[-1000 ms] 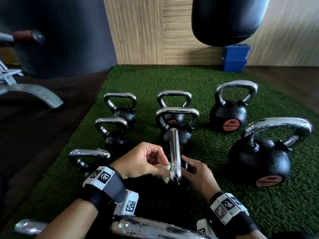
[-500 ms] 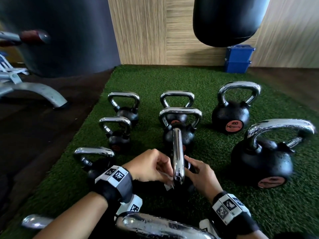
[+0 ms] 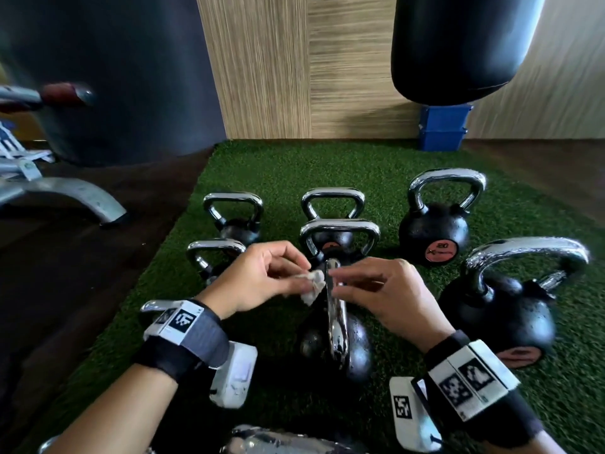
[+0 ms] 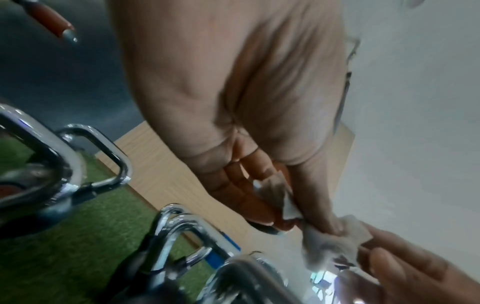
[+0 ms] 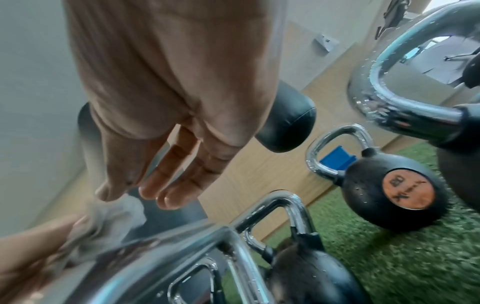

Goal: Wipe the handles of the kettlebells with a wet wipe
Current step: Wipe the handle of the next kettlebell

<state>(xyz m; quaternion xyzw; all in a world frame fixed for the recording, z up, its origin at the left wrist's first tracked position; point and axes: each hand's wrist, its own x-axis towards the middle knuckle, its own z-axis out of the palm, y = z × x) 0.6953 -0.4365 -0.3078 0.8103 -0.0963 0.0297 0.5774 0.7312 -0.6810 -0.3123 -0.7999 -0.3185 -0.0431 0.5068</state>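
A crumpled wet wipe is pinched by the left hand against a chrome handle at centre. The right hand is held at its 3 o'clock, fingers loosely extended. More kettlebells are spread from 10 to 3 o'clock.

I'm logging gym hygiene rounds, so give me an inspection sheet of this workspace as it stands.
Surface: green turf mat on a dark floor.
Job's things: wet wipe, crumpled, held beside the chrome handle of the nearest kettlebell; other kettlebells stand upright, one marked 20; droplets on the big handle.
Clutter: nothing seen on the mat.
Grippers: left hand pinches the wipe; right hand reaches to it, and whether it grips is unclear.
Cables: nothing seen.
Surroundings: hanging punching bag, blue boxes, wood-panel wall, grey machine leg.
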